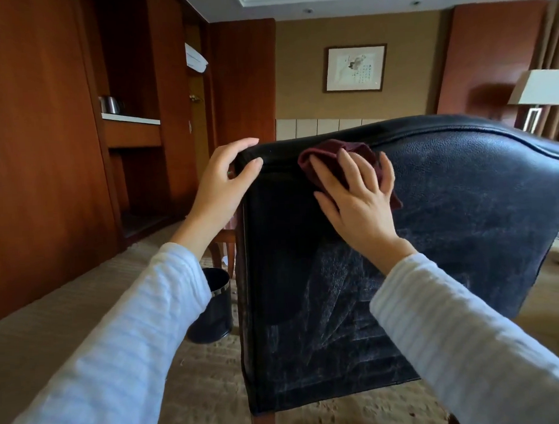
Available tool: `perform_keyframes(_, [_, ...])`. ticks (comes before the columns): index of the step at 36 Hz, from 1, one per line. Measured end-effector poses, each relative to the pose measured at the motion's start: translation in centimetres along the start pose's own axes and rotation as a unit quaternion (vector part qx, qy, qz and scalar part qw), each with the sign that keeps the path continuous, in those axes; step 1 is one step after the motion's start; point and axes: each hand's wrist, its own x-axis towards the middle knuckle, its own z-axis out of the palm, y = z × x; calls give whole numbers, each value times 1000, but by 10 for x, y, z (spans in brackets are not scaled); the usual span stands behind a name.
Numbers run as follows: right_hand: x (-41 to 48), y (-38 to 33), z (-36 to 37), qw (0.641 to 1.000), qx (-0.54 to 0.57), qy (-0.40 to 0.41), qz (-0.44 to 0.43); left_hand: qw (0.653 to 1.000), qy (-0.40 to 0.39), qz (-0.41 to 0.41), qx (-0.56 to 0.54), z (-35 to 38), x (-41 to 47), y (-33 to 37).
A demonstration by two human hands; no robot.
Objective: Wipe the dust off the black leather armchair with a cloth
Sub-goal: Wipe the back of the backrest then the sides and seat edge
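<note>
The black leather armchair (464, 210) fills the middle and right of the head view, its back panel facing me, dusty and streaked lower down. A dark red cloth (325, 152) lies pressed against the upper left of that back, just under the top edge. My right hand (357, 198) lies flat on the cloth with fingers spread, pressing it against the leather. My left hand (224, 185) grips the chair's top left corner, thumb on the near side and fingers over the edge.
A black waste bin (212, 307) stands on the beige carpet left of the chair, next to a wooden table leg (222, 246). Wooden wardrobe panels and a niche with a kettle (110, 104) are at left. A lamp (542, 88) stands at far right.
</note>
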Motion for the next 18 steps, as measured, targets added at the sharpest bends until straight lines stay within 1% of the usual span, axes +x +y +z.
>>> perform_keyframes(3, [-2, 1, 7, 999, 18, -25, -9, 1000, -2, 8, -4, 0, 1, -5])
perform_keyframes(6, [-3, -9, 17, 998, 58, 4, 6, 1000, -3, 14, -4, 1, 2, -8])
perform_keyframes(9, [-6, -17, 23, 997, 72, 27, 3, 1000, 1, 19, -6, 2, 1, -9])
perform_keyframes(11, [-13, -22, 27, 997, 61, 30, -32, 1000, 2, 24, -10, 3, 0, -8])
perform_keyframes(13, [-31, -33, 35, 995, 49, 20, -85, 999, 13, 29, -13, 5, 0, -7])
perform_keyframes(16, [-79, -51, 49, 985, 53, -44, -156, 999, 26, 35, -5, 6, 0, -6])
perform_keyframes(18, [-115, -59, 54, 969, 46, -104, -218, 999, 18, 36, 14, 6, 0, -6])
